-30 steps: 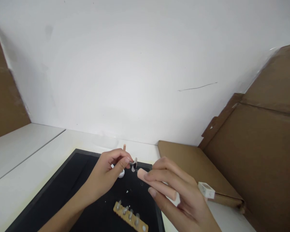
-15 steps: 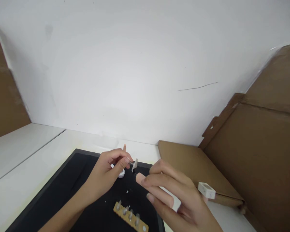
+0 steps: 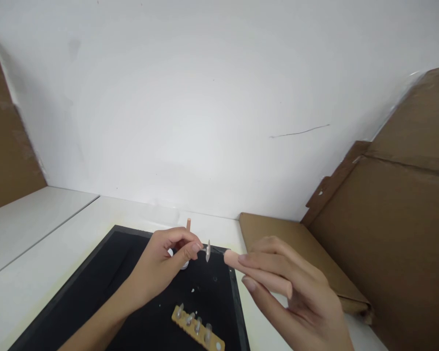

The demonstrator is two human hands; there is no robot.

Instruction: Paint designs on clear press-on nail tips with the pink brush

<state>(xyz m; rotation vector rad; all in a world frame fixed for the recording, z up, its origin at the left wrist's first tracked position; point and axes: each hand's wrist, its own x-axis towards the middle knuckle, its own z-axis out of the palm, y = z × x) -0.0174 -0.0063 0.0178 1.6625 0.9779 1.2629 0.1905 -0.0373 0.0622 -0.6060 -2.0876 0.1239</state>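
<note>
A small pale oval piece [image 3: 208, 251] on a thin stem is pinched between the thumb and fingers of my left hand [image 3: 168, 256]. My right hand [image 3: 292, 287] is closed around a peach-coloured cylindrical handle [image 3: 263, 277]. From the handle's left end a thin dark tip points toward the oval piece, with a small gap apparent between them. Below the hands, a yellow strip [image 3: 193, 329] with several clear upright pegs lies on the black mat [image 3: 146, 321]. White round items [image 3: 185, 265] are partly hidden behind my left hand.
A thin peach-coloured stick [image 3: 188, 224] stands upright behind my left hand. Tiny white bits [image 3: 192, 290] dot the mat. A flat cardboard box [image 3: 274, 226] lies at the right, below large cardboard panels [image 3: 398, 209]. A white wall [image 3: 205, 107] rises behind.
My right hand has moved right with the handle, away from the oval piece. The oval piece has turned and now looks narrower. The small white box at right is hidden behind my right hand.
</note>
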